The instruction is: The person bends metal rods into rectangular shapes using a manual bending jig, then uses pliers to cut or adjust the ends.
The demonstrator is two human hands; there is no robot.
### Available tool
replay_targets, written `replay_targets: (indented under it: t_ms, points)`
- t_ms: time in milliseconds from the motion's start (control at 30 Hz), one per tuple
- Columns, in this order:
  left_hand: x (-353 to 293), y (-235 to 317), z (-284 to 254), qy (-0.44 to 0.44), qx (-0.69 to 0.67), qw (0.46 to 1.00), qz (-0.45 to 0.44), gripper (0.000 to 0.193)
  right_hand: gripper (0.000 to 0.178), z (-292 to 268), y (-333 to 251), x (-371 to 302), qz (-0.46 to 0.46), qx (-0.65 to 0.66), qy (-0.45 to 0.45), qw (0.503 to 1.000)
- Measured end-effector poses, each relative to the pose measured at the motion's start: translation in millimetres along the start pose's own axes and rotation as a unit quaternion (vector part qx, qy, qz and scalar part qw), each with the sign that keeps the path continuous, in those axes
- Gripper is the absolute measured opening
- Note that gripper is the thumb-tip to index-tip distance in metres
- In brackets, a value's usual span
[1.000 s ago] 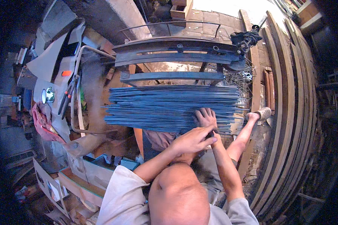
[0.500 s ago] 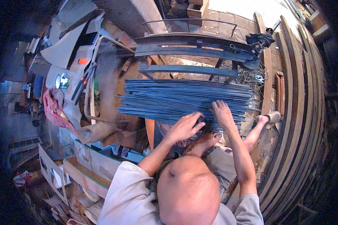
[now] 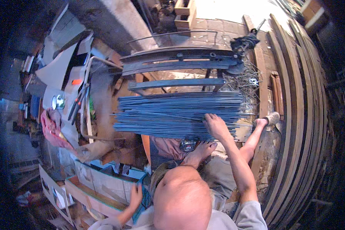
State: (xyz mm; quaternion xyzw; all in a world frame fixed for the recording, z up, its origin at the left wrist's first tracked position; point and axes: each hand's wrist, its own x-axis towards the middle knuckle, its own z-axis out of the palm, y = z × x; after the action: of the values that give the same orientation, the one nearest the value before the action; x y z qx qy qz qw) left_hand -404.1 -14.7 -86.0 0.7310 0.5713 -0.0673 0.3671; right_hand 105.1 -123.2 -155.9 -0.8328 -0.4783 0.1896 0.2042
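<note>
Many thin blue-grey metal rods [image 3: 161, 111] lie side by side in a wide layer in front of me. My right hand [image 3: 217, 127] is on their near right part, its fingers bent and closed over a few of them. My left hand [image 3: 135, 197] is low and away from the rods, beside a long open box [image 3: 92, 191]. Its fingers point upward, slightly blurred, and nothing shows in them. A small round shiny object [image 3: 188, 144] sits by my bare foot [image 3: 203, 150], close to the rods' near edge; its kind is unclear.
Dark metal bars [image 3: 176, 83] form a rack beyond the rods. Tangled wire scraps [image 3: 251, 78] lie at the far right, and long beams [image 3: 291, 115] run along the right side. Long-handled cutters [image 3: 78, 103], an enamel mug [image 3: 58, 101] and a pink cloth [image 3: 53, 128] are at the left.
My left hand has left the rods and moved down and left to the box. My right hand stays on the rods. The view has shifted, and the round shiny object now shows.
</note>
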Motion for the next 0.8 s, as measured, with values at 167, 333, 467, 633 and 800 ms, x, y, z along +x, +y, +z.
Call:
replay_targets:
  t_ms: [167, 333, 467, 633, 800]
  points:
    - [-88, 6, -19, -0.040, 0.019, 0.995, -0.088, 0.028, 0.025, 0, 5, 4, 0.013, 0.029, -0.008, 0.999]
    - [-46, 32, -62, -0.213, 0.143, 0.965, -0.057, 0.031, 0.023, -3, 12, 3, 0.014, 0.032, -0.008, 0.999]
    - [-33, 41, -66, -0.259, 0.164, 0.949, -0.068, 0.031, 0.023, -3, 6, 4, -0.008, 0.025, 0.005, 1.000]
    - [-21, 50, -73, -0.295, 0.185, 0.934, -0.075, 0.030, 0.024, -10, -2, 2, 0.018, 0.060, -0.018, 0.998]
    - [-16, 57, -84, -0.321, 0.205, 0.922, -0.076, 0.031, 0.025, -6, -1, -2, 0.019, 0.070, 0.003, 0.997]
